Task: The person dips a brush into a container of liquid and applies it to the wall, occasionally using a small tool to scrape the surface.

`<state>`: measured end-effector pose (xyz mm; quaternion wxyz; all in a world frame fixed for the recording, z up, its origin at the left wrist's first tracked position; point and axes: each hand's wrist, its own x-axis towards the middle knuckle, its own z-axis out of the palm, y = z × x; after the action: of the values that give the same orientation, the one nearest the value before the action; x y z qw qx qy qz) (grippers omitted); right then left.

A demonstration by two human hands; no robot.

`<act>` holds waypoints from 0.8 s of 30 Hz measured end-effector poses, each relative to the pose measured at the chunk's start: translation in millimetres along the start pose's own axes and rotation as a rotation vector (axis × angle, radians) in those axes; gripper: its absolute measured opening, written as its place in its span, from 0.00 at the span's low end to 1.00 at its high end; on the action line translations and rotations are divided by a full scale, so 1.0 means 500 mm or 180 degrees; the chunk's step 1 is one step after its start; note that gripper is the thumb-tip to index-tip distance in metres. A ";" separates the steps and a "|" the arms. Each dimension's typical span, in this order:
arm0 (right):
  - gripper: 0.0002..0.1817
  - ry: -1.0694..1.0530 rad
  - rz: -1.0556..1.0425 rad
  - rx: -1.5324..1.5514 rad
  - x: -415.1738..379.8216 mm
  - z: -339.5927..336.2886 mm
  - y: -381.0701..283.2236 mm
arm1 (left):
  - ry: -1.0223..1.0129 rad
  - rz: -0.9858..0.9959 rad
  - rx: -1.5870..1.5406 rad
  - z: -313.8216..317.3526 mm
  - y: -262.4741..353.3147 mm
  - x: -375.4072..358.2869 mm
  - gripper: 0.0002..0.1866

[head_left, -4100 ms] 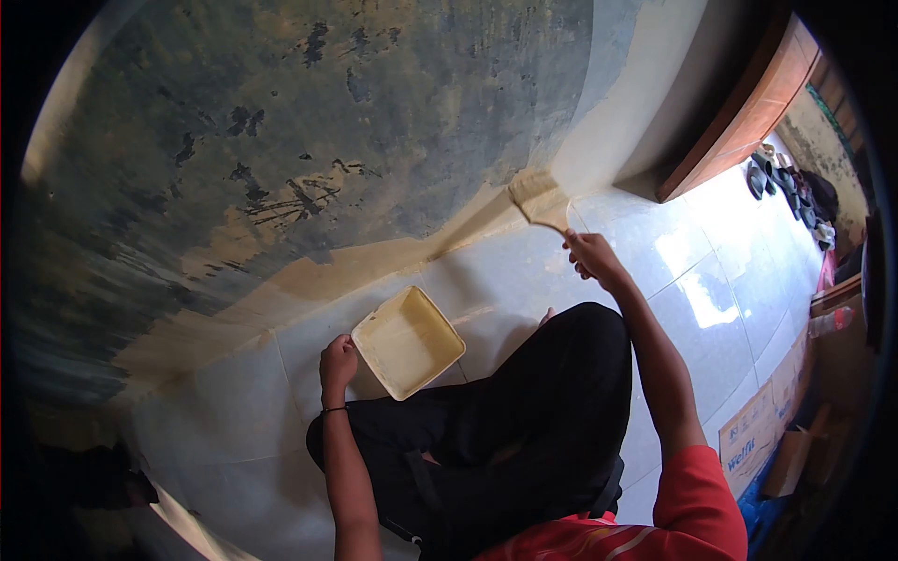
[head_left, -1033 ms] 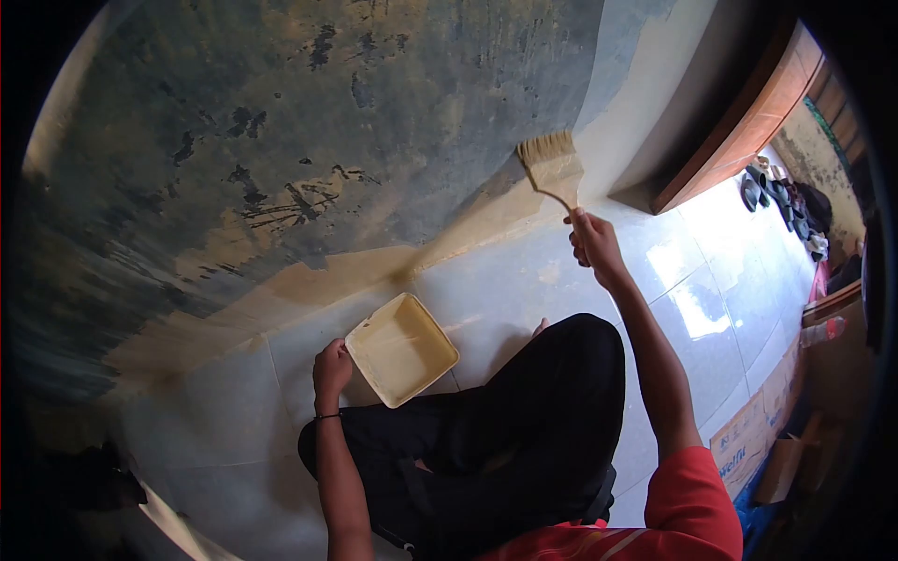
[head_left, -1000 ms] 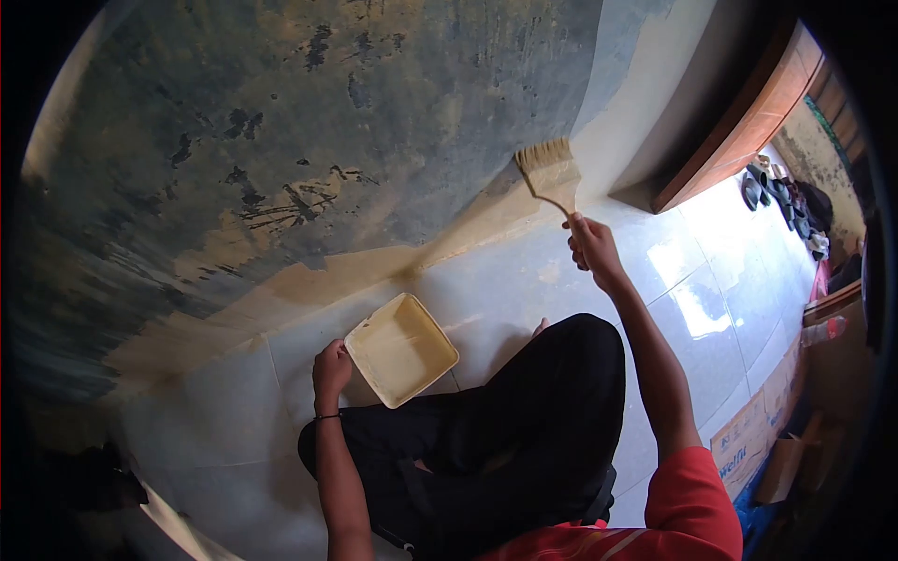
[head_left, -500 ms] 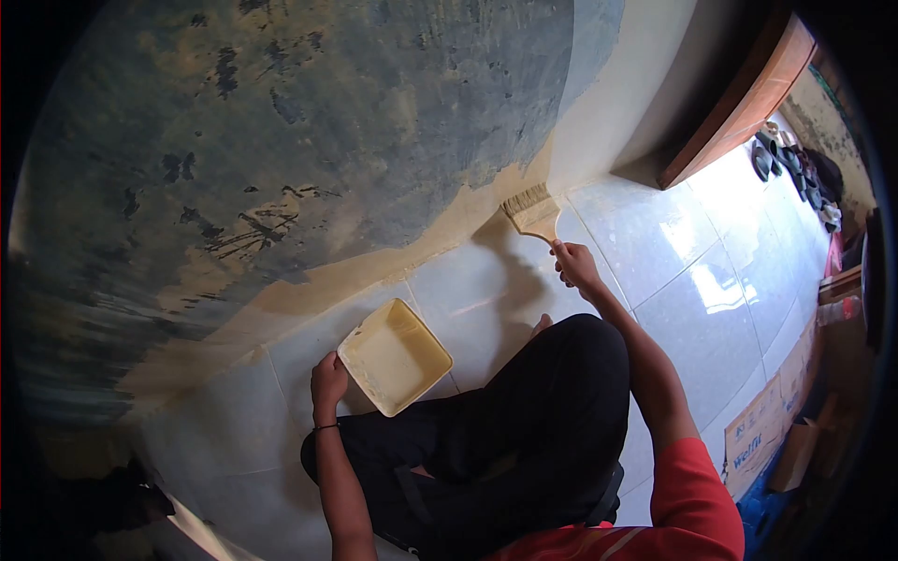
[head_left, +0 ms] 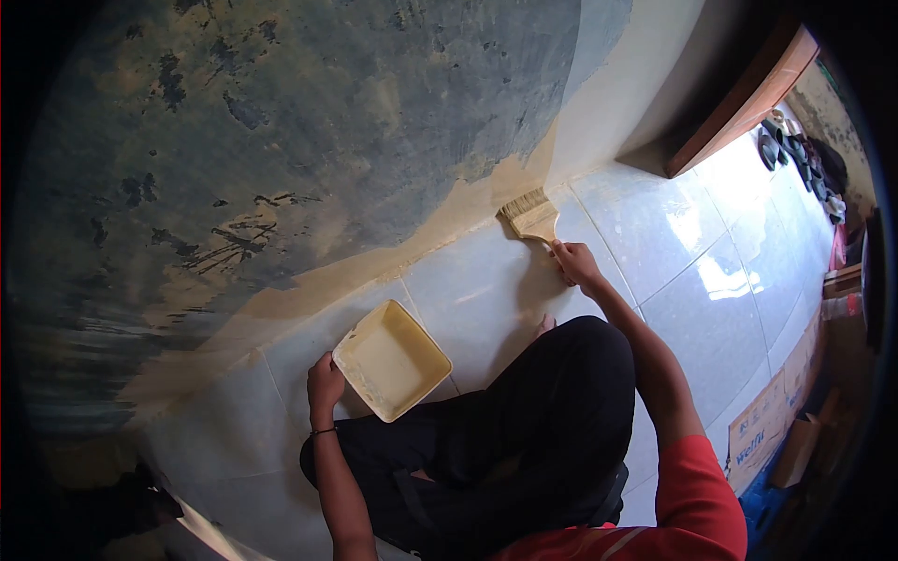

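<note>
In the head view, my right hand (head_left: 577,263) is closed round the handle of a wide flat paintbrush (head_left: 534,219). Its bristles lie at the cream-painted foot of the wall (head_left: 440,224), right by the floor joint. My left hand (head_left: 325,381) grips the left edge of a square cream paint tub (head_left: 393,363), tilted so that its inside faces me. Pale paint coats the tub's walls and bottom. Higher up, the wall is patchy dark grey-green with flaked spots.
Glossy pale tiles (head_left: 659,271) cover the floor. A wooden door (head_left: 744,103) stands at the upper right, with several shoes (head_left: 795,154) beyond it. Cardboard (head_left: 760,430) lies at the lower right. My bent knee (head_left: 599,360) is between the tub and my right arm.
The brush has dropped slightly, its bristles now lower against the foot of the wall. The left hand and tub have shifted only slightly, and the view has turned a little.
</note>
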<state>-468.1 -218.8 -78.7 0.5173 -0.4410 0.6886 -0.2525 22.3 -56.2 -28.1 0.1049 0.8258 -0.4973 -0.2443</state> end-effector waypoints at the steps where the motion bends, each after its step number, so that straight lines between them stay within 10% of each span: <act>1: 0.25 -0.0060 0.0094 0.0059 -0.004 -0.003 -0.009 | 0.0005 0.0027 -0.0018 -0.001 0.001 0.000 0.13; 24: 0.17 0.0249 -0.0021 -0.0578 -0.154 -0.015 -0.302 | 0.0316 0.0135 -0.0648 -0.025 0.010 -0.021 0.12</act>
<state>-416.9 -225.5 83.0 0.4471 -0.4781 0.7269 -0.2078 20.8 -50.1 -12.0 0.2179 0.8113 -0.4814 -0.2501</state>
